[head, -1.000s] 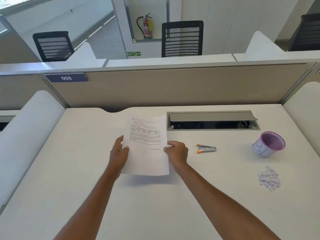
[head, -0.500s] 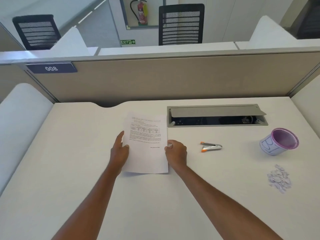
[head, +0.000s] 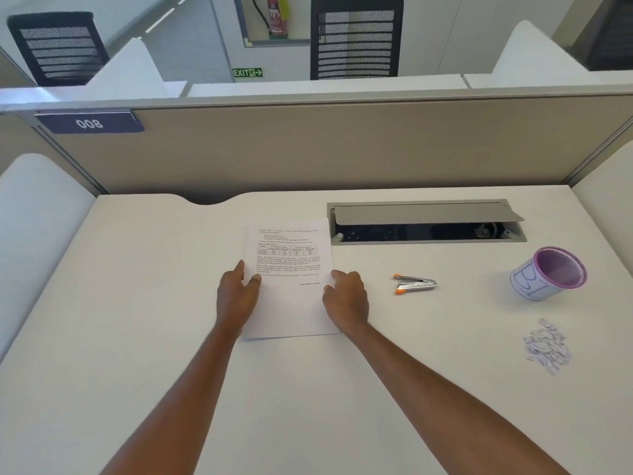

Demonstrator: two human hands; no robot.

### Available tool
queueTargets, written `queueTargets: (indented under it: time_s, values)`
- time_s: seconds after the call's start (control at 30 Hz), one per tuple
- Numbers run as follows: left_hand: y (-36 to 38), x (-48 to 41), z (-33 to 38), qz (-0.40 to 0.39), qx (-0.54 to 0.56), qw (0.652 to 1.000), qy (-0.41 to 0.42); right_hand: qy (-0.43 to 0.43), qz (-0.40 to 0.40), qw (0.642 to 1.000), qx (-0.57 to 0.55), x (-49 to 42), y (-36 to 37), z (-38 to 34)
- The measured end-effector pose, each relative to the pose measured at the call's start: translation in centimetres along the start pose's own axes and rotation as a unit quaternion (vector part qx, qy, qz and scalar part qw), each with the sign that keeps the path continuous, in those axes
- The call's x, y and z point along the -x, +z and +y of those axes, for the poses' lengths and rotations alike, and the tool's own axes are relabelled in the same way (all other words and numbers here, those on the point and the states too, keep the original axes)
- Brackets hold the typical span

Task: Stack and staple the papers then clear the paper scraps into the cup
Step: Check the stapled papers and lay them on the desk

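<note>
The papers (head: 291, 286) lie flat on the desk (head: 144, 303) between the two hands, long axis running straight away from the person, with the printed top at the far end and the blank foot nearest the wrists. The left hand (head: 237, 298) pinches the left edge, thumb on top of the sheet and fingers (head: 239, 268) along the margin. The right hand (head: 346, 299) sits at the right edge with its thumb tip touching the paper and its fingers curled. Whether they actually grip the sheet cannot be made out.

The next move probably turns on the stapler (head: 415, 284). It lies on the desk just to the right of the right hand's fingers, well apart from the left hand, so the right hand is plainly the nearer one. Its long axis runs across the desk, left to right. The two orange-tipped ends splay open towards the right fingers, and the closed metal end points on towards the cup (head: 547, 274).

The cup stands further right, tilted. The paper scraps (head: 547, 347) are heaped nearer the person than the cup, untouched.
</note>
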State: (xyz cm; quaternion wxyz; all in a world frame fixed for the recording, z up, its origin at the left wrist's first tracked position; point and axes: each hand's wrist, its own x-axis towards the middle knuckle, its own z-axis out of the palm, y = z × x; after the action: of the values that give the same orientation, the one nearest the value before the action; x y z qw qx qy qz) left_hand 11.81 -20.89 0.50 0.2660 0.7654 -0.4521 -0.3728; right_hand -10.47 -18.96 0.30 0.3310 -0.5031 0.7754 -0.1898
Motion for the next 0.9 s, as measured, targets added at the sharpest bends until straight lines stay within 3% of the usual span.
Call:
queueTargets:
  time_s: [0.9]
  values:
    - [-0.1, 0.3, 0.0, 0.025, -0.007, 1.000, -0.004, -0.037, -0.026, 0.999, 0.016, -0.7, 1.1, 1.3]
